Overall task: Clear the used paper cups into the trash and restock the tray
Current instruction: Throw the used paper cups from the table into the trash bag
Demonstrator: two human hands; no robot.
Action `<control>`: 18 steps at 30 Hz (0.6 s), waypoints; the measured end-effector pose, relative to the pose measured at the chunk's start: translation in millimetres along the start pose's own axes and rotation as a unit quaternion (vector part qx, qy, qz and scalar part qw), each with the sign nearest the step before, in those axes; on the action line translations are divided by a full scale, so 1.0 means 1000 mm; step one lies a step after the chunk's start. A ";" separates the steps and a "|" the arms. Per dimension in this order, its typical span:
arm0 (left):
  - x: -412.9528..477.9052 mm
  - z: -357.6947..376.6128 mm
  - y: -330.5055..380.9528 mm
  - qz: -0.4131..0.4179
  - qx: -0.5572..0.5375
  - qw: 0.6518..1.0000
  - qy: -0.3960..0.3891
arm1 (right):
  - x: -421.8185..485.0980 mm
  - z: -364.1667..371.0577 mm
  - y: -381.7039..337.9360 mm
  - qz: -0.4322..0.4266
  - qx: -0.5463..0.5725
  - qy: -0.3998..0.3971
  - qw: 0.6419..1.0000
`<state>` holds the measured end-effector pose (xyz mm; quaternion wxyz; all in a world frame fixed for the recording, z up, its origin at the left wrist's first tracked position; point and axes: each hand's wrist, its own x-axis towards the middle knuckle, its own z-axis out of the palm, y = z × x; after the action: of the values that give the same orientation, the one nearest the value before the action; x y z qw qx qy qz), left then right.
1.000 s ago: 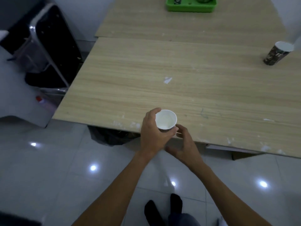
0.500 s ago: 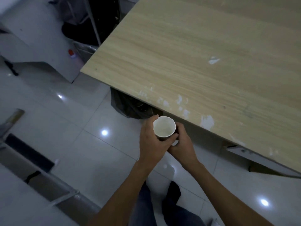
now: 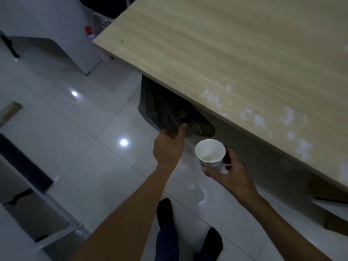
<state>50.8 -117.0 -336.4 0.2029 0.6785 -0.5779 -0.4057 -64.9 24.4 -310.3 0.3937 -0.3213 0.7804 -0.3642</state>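
Note:
A white paper cup (image 3: 210, 155) stands upright in the air below the table edge, gripped round its lower wall by my right hand (image 3: 228, 173). Its inside looks empty. A dark trash bag (image 3: 160, 110) hangs under the wooden table (image 3: 226, 53), its mouth partly hidden by the tabletop. My left hand (image 3: 168, 146) reaches to the bag's near edge and its fingers curl on the rim. The cup is to the right of the bag's opening, apart from it.
The table's front edge runs diagonally over the bag. White glossy tiles cover the floor. A white cabinet (image 3: 56, 31) stands at the upper left, a grey shelf unit (image 3: 28, 185) at the left. My feet (image 3: 165, 210) are below the hands.
The cup has passed from both hands to my right hand alone and moved right. My left hand let go of it and went up to the trash bag's edge. The view has dropped toward the floor.

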 end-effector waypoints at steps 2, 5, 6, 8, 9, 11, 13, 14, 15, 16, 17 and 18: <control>0.030 0.015 -0.009 -0.012 0.042 0.999 -0.005 | 0.024 0.010 0.007 -0.003 -0.001 0.011 1.000; 0.061 0.036 -0.011 -0.042 0.083 0.995 -0.036 | 0.052 0.022 0.015 0.000 -0.009 0.019 1.000; 0.071 0.042 -0.011 -0.051 0.101 0.992 -0.055 | 0.061 0.025 0.018 -0.001 -0.011 0.025 1.000; 0.096 0.049 -0.022 -0.058 0.121 0.988 -0.074 | 0.082 0.037 0.022 -0.006 -0.022 0.030 0.999; 0.106 0.051 -0.027 -0.053 0.131 0.987 -0.077 | 0.089 0.040 0.022 -0.005 -0.029 0.034 0.999; 0.117 0.047 -0.040 -0.047 0.143 0.986 -0.067 | 0.102 0.043 0.021 -0.003 -0.037 0.044 0.998; 0.118 0.041 -0.050 -0.025 0.147 0.987 -0.066 | 0.115 0.047 0.017 0.003 -0.040 0.051 0.998; 0.116 0.036 -0.054 -0.017 0.145 0.987 -0.072 | 0.122 0.051 0.014 0.009 -0.040 0.050 0.998; 0.113 0.032 -0.057 -0.009 0.144 0.987 -0.075 | 0.128 0.055 0.011 0.015 -0.035 0.046 0.998; 0.110 0.027 -0.061 -0.003 0.145 0.986 -0.077 | 0.135 0.061 0.007 0.018 -0.032 0.040 0.999; 0.108 0.022 -0.065 0.004 0.147 0.986 -0.078 | 0.141 0.068 0.003 0.017 -0.026 0.033 0.999; 0.106 0.018 -0.068 0.009 0.150 0.986 -0.079 | 0.146 0.075 -0.001 0.013 -0.026 0.026 0.999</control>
<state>79.0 -196.9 -430.6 0.0564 0.6617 -0.6524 -0.3651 -71.7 -115.0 -396.8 0.3699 -0.3115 0.8037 -0.3466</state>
